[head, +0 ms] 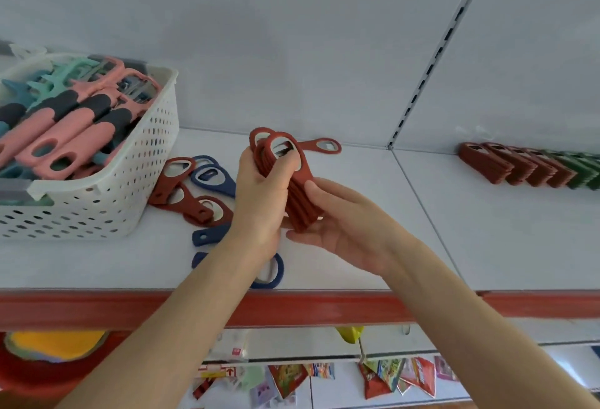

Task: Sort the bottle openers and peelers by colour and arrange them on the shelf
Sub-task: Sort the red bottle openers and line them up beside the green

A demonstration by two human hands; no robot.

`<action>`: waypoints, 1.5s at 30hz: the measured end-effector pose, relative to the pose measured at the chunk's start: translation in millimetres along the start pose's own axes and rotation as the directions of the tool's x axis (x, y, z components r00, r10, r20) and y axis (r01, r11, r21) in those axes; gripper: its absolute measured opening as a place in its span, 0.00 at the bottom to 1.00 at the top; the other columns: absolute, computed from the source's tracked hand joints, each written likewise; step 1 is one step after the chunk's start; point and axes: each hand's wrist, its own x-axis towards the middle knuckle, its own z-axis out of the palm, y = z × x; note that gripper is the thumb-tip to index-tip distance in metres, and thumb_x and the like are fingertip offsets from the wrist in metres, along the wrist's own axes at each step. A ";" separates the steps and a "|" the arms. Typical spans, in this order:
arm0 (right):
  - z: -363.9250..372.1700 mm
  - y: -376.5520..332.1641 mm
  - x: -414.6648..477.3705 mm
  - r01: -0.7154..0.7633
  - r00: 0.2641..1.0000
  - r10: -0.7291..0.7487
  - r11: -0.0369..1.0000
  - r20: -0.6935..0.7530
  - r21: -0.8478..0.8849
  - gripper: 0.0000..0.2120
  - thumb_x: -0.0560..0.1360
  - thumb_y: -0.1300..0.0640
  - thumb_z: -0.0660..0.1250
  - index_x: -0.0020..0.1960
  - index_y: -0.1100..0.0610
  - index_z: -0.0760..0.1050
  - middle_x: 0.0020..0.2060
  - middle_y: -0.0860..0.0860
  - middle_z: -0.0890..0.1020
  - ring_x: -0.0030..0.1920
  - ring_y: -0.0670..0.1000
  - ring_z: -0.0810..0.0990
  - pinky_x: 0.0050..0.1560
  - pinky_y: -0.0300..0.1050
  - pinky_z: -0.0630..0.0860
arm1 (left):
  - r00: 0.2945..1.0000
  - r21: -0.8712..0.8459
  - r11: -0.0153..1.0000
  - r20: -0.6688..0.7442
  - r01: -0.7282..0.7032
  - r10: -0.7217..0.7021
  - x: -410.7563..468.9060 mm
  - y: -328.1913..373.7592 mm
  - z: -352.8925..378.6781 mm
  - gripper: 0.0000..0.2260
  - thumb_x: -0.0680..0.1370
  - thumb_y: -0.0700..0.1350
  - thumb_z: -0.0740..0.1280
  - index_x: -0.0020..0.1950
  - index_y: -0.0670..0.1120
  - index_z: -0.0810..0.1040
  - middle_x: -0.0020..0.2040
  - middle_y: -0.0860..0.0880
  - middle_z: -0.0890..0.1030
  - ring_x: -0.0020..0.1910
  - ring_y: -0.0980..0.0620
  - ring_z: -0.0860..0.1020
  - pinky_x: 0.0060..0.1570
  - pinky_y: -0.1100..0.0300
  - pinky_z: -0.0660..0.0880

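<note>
Grip of left hand curled round red opener stack, right hand holding its lower end

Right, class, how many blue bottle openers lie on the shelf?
4 blue bottle openers: two overlapping right of the basket, one nearer, one under the left forearm; others may be hidden.

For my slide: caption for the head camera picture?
Left hand and right hand hold the red bottle-opener stack over the shelf.
</note>
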 end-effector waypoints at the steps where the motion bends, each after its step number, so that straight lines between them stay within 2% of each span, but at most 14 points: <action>1: -3.7 -0.6 -1.9 0.001 1.000 -0.001 1.000 0.011 0.022 0.13 0.78 0.57 0.60 0.59 0.59 0.75 0.49 0.57 0.81 0.49 0.58 0.81 0.50 0.47 0.79 | 1.000 0.030 0.999 0.003 -0.018 0.018 -0.9 -0.8 2.8 0.06 0.75 0.44 0.66 0.50 0.51 0.73 0.47 0.49 0.79 0.47 0.51 0.79 0.48 0.53 0.78; 5: -28.5 -11.6 -15.2 0.018 0.998 -0.017 1.000 0.053 -0.019 0.15 0.71 0.56 0.65 0.56 0.57 0.77 0.46 0.56 0.82 0.45 0.53 0.81 0.48 0.46 0.79 | 0.993 0.156 0.984 0.087 -0.090 0.077 -1.7 -2.4 10.2 0.12 0.70 0.45 0.71 0.51 0.49 0.75 0.49 0.48 0.81 0.50 0.51 0.79 0.49 0.57 0.76; 9: -59.6 -26.2 -26.9 0.136 0.989 -0.148 0.919 -0.003 -0.370 0.12 0.73 0.62 0.67 0.55 0.51 0.77 0.44 0.52 0.83 0.42 0.47 0.81 0.46 0.41 0.78 | 0.979 0.271 0.953 0.184 -0.138 0.089 -3.9 -6.5 20.8 0.14 0.67 0.45 0.74 0.50 0.49 0.76 0.49 0.48 0.81 0.51 0.51 0.79 0.54 0.56 0.76; 11: -77.4 -33.3 -31.7 0.217 0.960 -0.280 0.754 -0.004 -0.620 0.13 0.72 0.63 0.69 0.52 0.48 0.77 0.44 0.48 0.83 0.42 0.44 0.81 0.48 0.38 0.76 | 0.965 0.413 0.881 0.215 -0.230 0.151 -5.3 -13.3 23.9 0.20 0.67 0.42 0.76 0.53 0.55 0.72 0.50 0.49 0.79 0.51 0.52 0.79 0.53 0.60 0.76; 13: -94.6 -35.1 -34.9 0.247 0.936 -0.347 0.523 0.061 -0.816 0.14 0.70 0.62 0.71 0.53 0.49 0.78 0.45 0.46 0.82 0.45 0.44 0.80 0.50 0.36 0.73 | 0.941 0.543 0.782 0.295 -0.306 0.163 -9.1 -19.6 27.2 0.27 0.66 0.41 0.76 0.54 0.62 0.67 0.49 0.50 0.77 0.50 0.51 0.79 0.52 0.60 0.75; 15: -108.6 -29.9 -35.5 0.257 0.927 -0.348 0.330 0.136 -0.908 0.15 0.70 0.60 0.71 0.56 0.52 0.78 0.47 0.47 0.81 0.46 0.44 0.77 0.49 0.33 0.70 | 0.927 0.668 0.660 0.352 -0.345 0.129 -12.2 -29.5 30.9 0.29 0.66 0.43 0.77 0.59 0.60 0.67 0.48 0.53 0.75 0.49 0.50 0.78 0.53 0.58 0.74; 16: -113.8 -25.5 -35.4 0.260 0.927 -0.343 0.299 0.151 -0.918 0.16 0.70 0.60 0.72 0.57 0.53 0.77 0.47 0.47 0.81 0.46 0.44 0.77 0.49 0.32 0.70 | 0.926 0.718 0.600 0.357 -0.354 0.119 -13.0 -35.0 32.8 0.29 0.66 0.44 0.76 0.62 0.56 0.67 0.47 0.55 0.74 0.49 0.50 0.77 0.53 0.58 0.73; 20: -126.8 -14.1 -34.8 0.232 0.937 -0.335 0.379 0.100 -0.896 0.22 0.70 0.58 0.73 0.62 0.55 0.74 0.53 0.47 0.78 0.53 0.46 0.77 0.60 0.40 0.71 | 0.914 0.802 0.439 0.367 -0.405 0.173 -15.0 -47.2 41.2 0.20 0.68 0.48 0.75 0.56 0.50 0.72 0.51 0.50 0.73 0.51 0.52 0.73 0.44 0.68 0.68; 23: -132.0 -10.1 -36.1 0.192 0.956 -0.287 0.485 0.052 -0.853 0.28 0.70 0.59 0.73 0.68 0.56 0.68 0.61 0.51 0.75 0.60 0.48 0.74 0.62 0.41 0.70 | 0.922 0.838 0.384 0.342 -0.388 0.183 -17.7 -54.1 46.4 0.28 0.70 0.48 0.73 0.66 0.43 0.68 0.60 0.46 0.69 0.58 0.51 0.70 0.53 0.66 0.65; 26: -130.8 -6.3 -36.4 0.170 0.965 -0.262 0.550 0.024 -0.818 0.32 0.71 0.62 0.71 0.71 0.55 0.62 0.63 0.52 0.72 0.61 0.48 0.73 0.56 0.37 0.68 | 0.925 0.840 0.389 0.351 -0.379 0.144 -22.5 -59.8 51.8 0.30 0.74 0.45 0.69 0.72 0.43 0.61 0.67 0.44 0.66 0.64 0.50 0.67 0.57 0.66 0.60; 31: -122.8 -1.2 -35.0 0.207 0.950 -0.313 0.631 -0.002 -0.747 0.31 0.71 0.68 0.64 0.71 0.56 0.61 0.57 0.49 0.71 0.55 0.48 0.74 0.45 0.32 0.71 | 0.921 0.837 0.391 0.375 -0.384 0.101 -20.8 -64.6 59.8 0.27 0.77 0.40 0.65 0.73 0.43 0.58 0.68 0.43 0.65 0.66 0.50 0.65 0.56 0.70 0.57; 35: -126.8 -1.8 -33.4 0.268 0.916 -0.400 0.642 -0.015 -0.718 0.26 0.69 0.71 0.65 0.66 0.60 0.68 0.59 0.56 0.75 0.59 0.53 0.76 0.61 0.46 0.73 | 0.912 0.822 0.401 0.392 -0.405 0.120 -20.0 -58.8 56.6 0.25 0.77 0.41 0.64 0.72 0.44 0.60 0.66 0.45 0.65 0.63 0.53 0.65 0.53 0.73 0.57; 40: -140.6 -4.4 -33.5 0.212 0.945 -0.323 0.514 0.041 -0.831 0.22 0.70 0.63 0.71 0.63 0.57 0.73 0.59 0.52 0.74 0.61 0.50 0.73 0.65 0.43 0.69 | 0.894 0.834 0.338 0.443 -0.436 0.062 -20.1 -61.3 49.8 0.27 0.78 0.42 0.63 0.74 0.45 0.56 0.72 0.46 0.58 0.70 0.54 0.59 0.60 0.71 0.54; 45: -138.2 -4.5 -36.1 0.236 0.938 -0.345 0.590 0.022 -0.772 0.22 0.71 0.65 0.70 0.63 0.59 0.72 0.55 0.50 0.77 0.56 0.48 0.76 0.58 0.35 0.72 | 0.905 0.834 0.370 0.424 -0.408 0.041 -18.1 -64.7 56.9 0.30 0.79 0.43 0.61 0.76 0.44 0.48 0.75 0.47 0.53 0.70 0.58 0.56 0.57 0.76 0.49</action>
